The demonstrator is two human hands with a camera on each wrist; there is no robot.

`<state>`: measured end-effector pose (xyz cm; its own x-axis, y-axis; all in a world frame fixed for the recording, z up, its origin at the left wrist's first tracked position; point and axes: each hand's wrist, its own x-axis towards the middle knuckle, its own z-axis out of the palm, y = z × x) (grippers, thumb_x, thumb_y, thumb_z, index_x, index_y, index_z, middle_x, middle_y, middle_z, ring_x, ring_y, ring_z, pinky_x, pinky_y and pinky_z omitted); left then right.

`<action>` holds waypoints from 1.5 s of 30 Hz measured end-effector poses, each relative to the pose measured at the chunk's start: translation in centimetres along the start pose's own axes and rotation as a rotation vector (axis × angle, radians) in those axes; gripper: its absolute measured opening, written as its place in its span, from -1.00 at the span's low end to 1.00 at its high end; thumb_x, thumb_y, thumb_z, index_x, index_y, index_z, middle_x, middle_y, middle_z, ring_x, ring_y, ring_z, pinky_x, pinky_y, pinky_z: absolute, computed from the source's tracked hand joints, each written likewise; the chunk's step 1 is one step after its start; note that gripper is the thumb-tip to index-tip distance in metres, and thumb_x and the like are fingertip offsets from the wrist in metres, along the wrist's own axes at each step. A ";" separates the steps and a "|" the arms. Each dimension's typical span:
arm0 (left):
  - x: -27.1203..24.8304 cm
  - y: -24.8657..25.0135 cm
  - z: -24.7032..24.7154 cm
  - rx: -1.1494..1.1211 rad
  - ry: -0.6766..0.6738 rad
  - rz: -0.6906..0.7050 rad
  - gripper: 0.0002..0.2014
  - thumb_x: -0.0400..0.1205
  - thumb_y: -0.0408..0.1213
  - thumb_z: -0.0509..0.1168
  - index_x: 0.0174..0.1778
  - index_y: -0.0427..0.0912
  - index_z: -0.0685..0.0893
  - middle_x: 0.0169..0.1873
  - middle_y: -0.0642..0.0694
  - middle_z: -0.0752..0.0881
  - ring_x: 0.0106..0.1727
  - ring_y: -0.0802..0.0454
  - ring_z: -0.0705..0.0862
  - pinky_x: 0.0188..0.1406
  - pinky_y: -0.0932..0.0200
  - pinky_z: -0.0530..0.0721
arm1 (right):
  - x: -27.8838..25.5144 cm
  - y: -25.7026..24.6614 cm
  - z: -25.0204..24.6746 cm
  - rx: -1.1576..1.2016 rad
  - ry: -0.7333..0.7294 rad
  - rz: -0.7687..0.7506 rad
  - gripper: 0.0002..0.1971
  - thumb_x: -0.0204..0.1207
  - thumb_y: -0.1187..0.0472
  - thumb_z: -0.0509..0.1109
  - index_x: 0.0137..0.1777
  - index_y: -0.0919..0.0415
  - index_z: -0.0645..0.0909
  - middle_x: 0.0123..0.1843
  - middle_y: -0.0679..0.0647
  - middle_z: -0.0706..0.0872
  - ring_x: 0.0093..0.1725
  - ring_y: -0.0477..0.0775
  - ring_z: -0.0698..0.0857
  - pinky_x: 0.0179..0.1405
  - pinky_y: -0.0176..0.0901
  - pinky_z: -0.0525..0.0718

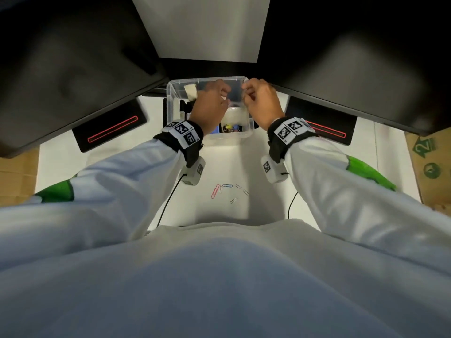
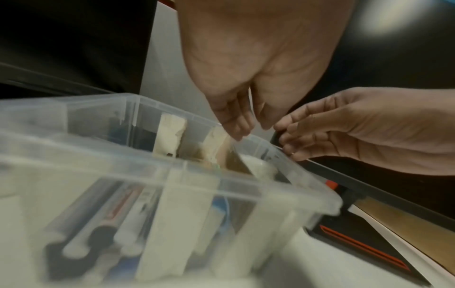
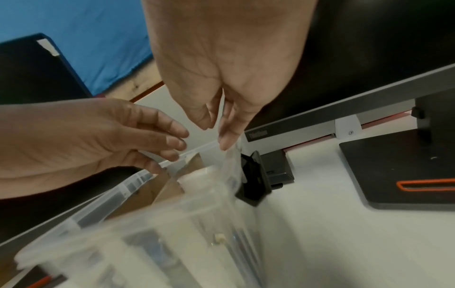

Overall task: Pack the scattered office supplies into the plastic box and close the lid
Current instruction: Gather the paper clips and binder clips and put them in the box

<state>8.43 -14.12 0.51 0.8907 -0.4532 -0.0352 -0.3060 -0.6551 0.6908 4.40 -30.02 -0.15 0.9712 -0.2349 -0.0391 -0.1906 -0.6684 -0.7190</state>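
The clear plastic box stands at the far middle of the white desk, its lid off. Pens and markers lie along its left side, and a beige piece leans in its far left corner. Both hands are over the box's far half. My right hand pinches the top edge of a thin clear bag that hangs down into the box. Close beside it, my left hand pinches the same bag edge. Several paper clips lie loose on the desk near my body.
Two dark monitors hang over the desk, and their black stand bases flank the box. A small black part sits just right of the box. Cardboard lies at the desk's right edge.
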 end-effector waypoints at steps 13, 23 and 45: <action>-12.4 -4.7 3.3 0.438 -0.578 -0.152 -0.72 0.68 -0.10 0.28 0.05 -0.30 0.59 -0.02 -0.29 0.74 0.00 -0.30 0.71 -0.09 -0.04 0.62 | -16.5 7.4 4.6 -0.344 -0.720 0.003 -0.76 0.51 0.05 0.43 -0.08 0.17 0.48 -0.08 0.07 0.61 -0.11 0.18 0.62 -0.14 -0.03 0.55; -14.5 -5.7 6.8 0.463 -0.703 -0.181 -0.78 0.56 -0.28 0.45 0.01 -0.34 0.65 0.01 -0.28 0.75 0.05 -0.29 0.73 -0.01 -0.02 0.66 | -17.1 7.6 5.3 -0.386 -0.558 0.077 -0.89 0.60 0.34 0.20 -0.01 0.28 0.57 0.17 0.27 0.60 0.08 0.31 0.67 0.02 -0.06 0.54; -15.8 -5.3 8.7 0.367 -0.610 -0.072 -0.79 0.58 -0.28 0.34 0.12 -0.16 0.58 -0.01 -0.15 0.75 0.02 -0.21 0.69 -0.03 0.01 0.61 | -18.6 6.4 8.4 -0.405 -0.636 -0.219 -0.96 0.54 0.38 0.34 -0.04 0.34 0.58 0.06 0.26 0.58 -0.03 0.30 0.64 -0.13 0.08 0.60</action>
<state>-6.90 -8.71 -8.87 0.5991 -0.5881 -0.5433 -0.4422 -0.8087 0.3878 -13.70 -23.99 -9.83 0.8645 0.3000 -0.4034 0.0966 -0.8866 -0.4523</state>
